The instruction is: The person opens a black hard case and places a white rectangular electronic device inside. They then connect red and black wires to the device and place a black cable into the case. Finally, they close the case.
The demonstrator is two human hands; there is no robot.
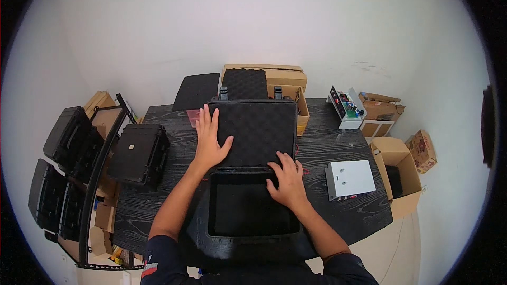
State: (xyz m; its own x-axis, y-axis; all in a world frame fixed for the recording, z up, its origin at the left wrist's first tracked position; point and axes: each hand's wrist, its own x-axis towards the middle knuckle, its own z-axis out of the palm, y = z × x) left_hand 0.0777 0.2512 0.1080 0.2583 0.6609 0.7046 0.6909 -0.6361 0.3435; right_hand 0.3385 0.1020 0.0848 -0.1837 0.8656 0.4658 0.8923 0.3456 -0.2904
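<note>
A black hard-shell case [254, 237] stands open before me, its lid raised at the far side. Dark bumpy foam [253, 132] lines the lid, and two latches show along the lid's top edge. The case's lower half has a smooth black interior [240, 208]. My left hand [210, 145] lies with fingers spread against the lid's left edge, thumb over the foam. My right hand [288, 182] is at the lid's lower right corner by the hinge. Its fingers are apart and slightly bent, with the fingertips at the foam. Neither hand grips anything that I can see.
On the black wood-grain table [158, 216] are another black case [138, 153], a white box [351, 178] and an opened device with circuit boards [348, 108]. Foam sheets [198, 91] and cartons [288, 76] stand behind. A rack [87, 221] holds more cases; an open carton [406, 200] sits right.
</note>
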